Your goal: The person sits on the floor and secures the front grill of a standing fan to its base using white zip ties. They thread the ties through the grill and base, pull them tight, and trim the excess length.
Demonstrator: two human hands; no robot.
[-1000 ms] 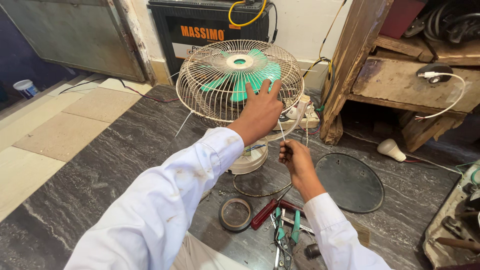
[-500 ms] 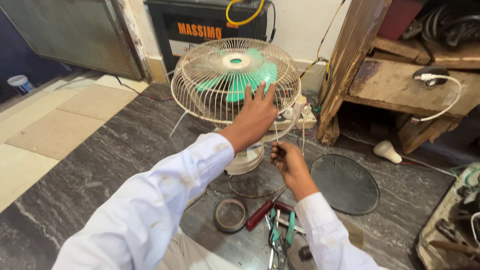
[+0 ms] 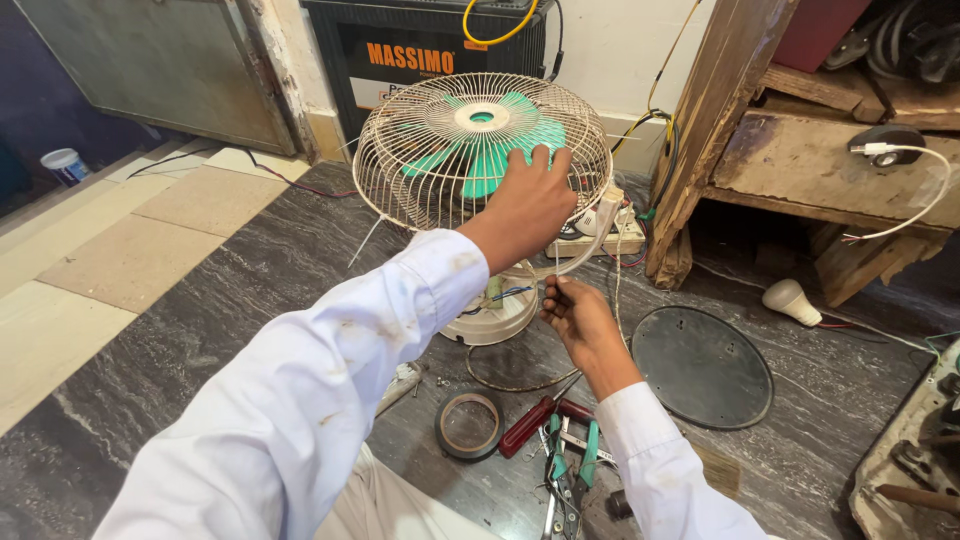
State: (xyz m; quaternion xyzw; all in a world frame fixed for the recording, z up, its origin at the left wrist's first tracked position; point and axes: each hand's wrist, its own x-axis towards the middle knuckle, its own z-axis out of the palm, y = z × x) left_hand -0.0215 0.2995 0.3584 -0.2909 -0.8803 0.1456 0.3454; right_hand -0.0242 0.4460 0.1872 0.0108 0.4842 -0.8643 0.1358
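A small fan [image 3: 480, 150] with a cream wire cage and green blades is standing on the dark stone floor [image 3: 200, 300], toward the far middle of the scene, in front of a black battery [image 3: 420, 50]. The left hand [image 3: 525, 205] is resting on the right side of the cage, fingers spread and curling over the wires. The right hand [image 3: 580, 320] is hovering just right of the fan's round base [image 3: 500, 310], fingers loosely curled; whether it is pinching a thin wire cannot be told. Nearer, a roll of tape [image 3: 468, 425], a red-handled screwdriver [image 3: 535, 425] and green-handled pliers [image 3: 570, 480] are lying on the floor. A dark round plate [image 3: 700, 365] is lying to the right, and a white bulb [image 3: 792, 300] is lying beyond it.
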